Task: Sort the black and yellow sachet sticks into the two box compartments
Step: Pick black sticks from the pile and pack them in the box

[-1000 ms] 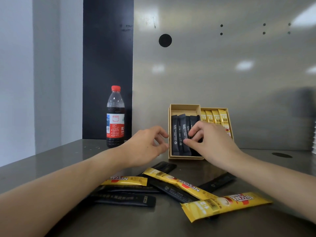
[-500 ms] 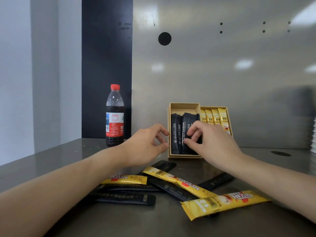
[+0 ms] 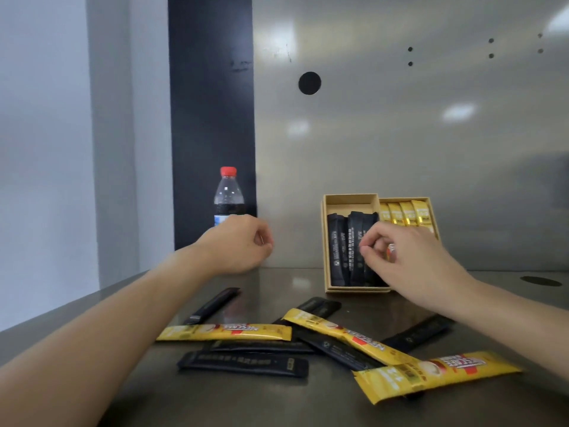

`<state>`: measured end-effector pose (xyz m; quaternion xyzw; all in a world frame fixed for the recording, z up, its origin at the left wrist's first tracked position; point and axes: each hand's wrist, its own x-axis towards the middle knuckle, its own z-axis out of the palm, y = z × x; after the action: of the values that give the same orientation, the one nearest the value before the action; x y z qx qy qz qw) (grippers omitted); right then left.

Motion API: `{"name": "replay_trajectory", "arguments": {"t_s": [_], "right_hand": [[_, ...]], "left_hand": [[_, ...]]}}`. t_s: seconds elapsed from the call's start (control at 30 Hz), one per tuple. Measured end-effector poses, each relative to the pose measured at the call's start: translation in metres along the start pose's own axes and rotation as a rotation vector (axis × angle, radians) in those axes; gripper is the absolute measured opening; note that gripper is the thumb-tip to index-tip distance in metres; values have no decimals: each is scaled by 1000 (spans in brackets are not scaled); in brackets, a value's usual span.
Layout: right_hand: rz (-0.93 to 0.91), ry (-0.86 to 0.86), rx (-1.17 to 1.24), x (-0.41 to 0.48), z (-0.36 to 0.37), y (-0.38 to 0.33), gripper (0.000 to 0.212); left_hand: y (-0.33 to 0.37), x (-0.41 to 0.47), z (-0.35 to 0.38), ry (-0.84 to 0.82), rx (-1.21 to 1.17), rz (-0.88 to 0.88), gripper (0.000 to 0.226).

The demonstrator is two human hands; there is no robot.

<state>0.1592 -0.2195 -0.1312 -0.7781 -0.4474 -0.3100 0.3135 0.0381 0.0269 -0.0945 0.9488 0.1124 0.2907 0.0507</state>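
Box [image 3: 351, 201] at the counter's back edge: black sticks [image 3: 351, 248] left compartment, yellow sticks [image 3: 403, 212] right. Loose sticks [image 3: 354, 337] lie near the front edge. Right hand [image 3: 409, 260] and left hand [image 3: 240, 245]: grip curled, empty. Sticks look light, floppy, slick; pinch mid-length.

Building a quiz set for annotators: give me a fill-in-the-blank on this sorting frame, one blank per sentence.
1. The box's left compartment holds ____ sticks.
2. The bottle's cap is ____.
3. Loose yellow sticks on the counter number ____.
4. The right hand hovers in front of the ____.

Missing words: black; red; three; box
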Motion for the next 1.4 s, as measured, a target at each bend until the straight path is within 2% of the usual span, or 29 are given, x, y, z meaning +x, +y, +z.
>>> {"name": "replay_trajectory", "arguments": {"t_s": [0.07,0.17,0.27,0.37,0.53,0.67,0.77,0.9,1.1,1.4], "right_hand": [[-23,-45,41,-2,-1,-2,12],[-46,-128,71,-6,1,-8,12],[-78,-172,73,-9,3,-14,13],[-98,-209,73,-11,3,-17,11],[-96,-242,66,-12,2,-16,8],[-94,-238,71,-13,3,-16,10],[-87,-247,88,-12,5,-16,8],[-68,-259,105,-11,5,-17,8],[-25,-281,129,-12,4,-18,18],[17,-319,236,-15,2,-24,20]], "left_hand": [[-11,-1,-8,-104,185,-89,15],[-25,-2,-11,-358,393,-201,44],[-29,-2,-11,-629,357,-321,48],[-24,-2,-9,-724,325,-323,44],[-14,-2,-2,-639,241,-205,28],[-9,2,5,-397,145,-62,24],[5,4,8,-185,-175,26,26],[28,0,7,-35,-553,74,30],[50,-9,2,13,-790,92,33],[53,-9,8,-41,-882,107,35]]}}
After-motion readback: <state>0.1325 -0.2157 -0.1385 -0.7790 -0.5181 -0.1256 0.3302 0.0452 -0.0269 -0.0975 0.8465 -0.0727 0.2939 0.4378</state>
